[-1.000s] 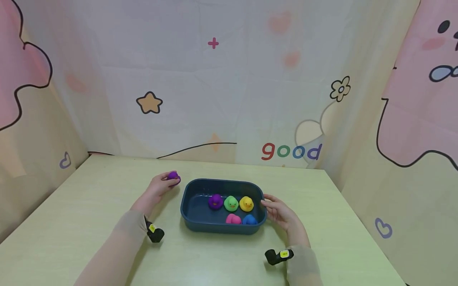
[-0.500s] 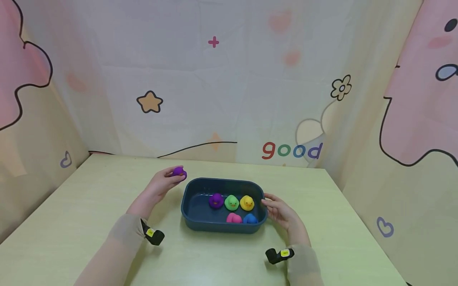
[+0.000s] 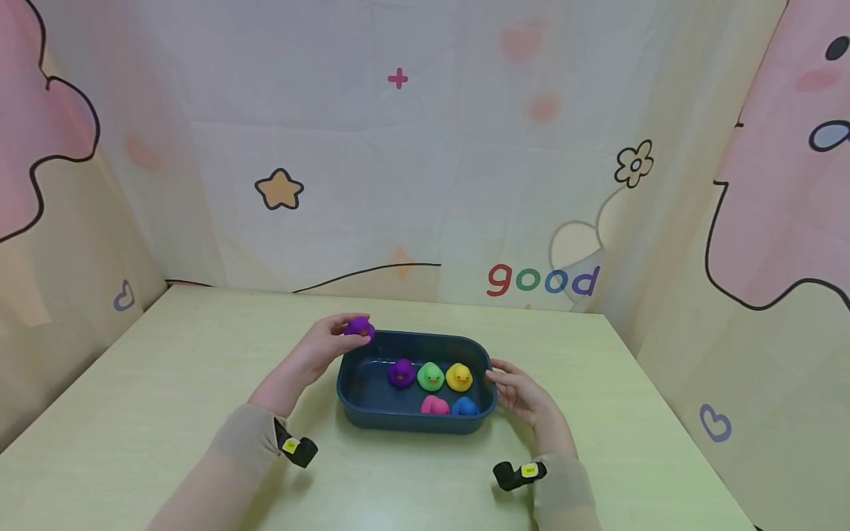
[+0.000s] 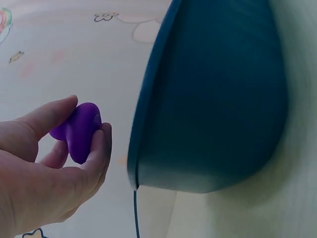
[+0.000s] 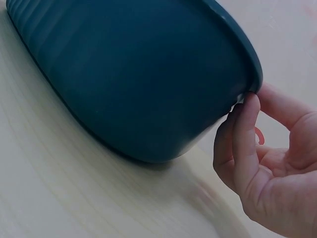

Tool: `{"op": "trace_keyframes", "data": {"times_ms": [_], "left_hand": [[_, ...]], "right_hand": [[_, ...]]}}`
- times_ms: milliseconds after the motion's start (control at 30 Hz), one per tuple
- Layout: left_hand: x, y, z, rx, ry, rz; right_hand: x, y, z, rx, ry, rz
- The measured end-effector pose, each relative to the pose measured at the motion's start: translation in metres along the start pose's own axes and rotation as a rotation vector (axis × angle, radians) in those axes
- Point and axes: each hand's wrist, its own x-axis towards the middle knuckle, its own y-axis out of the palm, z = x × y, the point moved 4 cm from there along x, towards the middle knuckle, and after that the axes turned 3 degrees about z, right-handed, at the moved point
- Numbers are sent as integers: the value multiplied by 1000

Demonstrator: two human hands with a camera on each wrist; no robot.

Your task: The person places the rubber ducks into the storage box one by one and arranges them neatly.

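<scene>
Between thumb and fingers, my left hand (image 3: 322, 345) holds a purple rubber duck (image 3: 361, 327) at the back left rim of a dark blue plastic tub (image 3: 412, 422). In the left wrist view this duck (image 4: 85, 130) is pinched from both sides, beside the tub wall (image 4: 208, 109). My right hand (image 3: 527, 400) grips the tub's right rim, fingertips (image 5: 247, 106) tucked against the wall just under it. Inside the tub sit another purple duck (image 3: 401, 373), a green duck (image 3: 431, 377) and a yellow duck (image 3: 459, 377). A pink duck (image 3: 434, 405) and a blue duck (image 3: 465, 406) are partly hidden by the front wall.
The tub stands on a pale wooden table (image 3: 412, 479). A printed cloth backdrop (image 3: 398, 169) rises behind the table and along both sides. Black cameras are strapped to both wrists, over beige sleeves (image 3: 564, 487).
My left hand has brought its purple duck rightward from beside the tub to over its back left rim. The right hand keeps its place at the tub, and the other ducks stay put.
</scene>
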Motion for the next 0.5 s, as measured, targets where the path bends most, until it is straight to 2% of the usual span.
{"op": "trace_keyframes", "data": {"times_ms": [200,500], "left_hand": [[-4,19,4,73,-10,44],[-8,45,9,133,-54,127]], "right_hand": [[-1,1,0,4,5,3],[-1,1,0,9,0,12]]}}
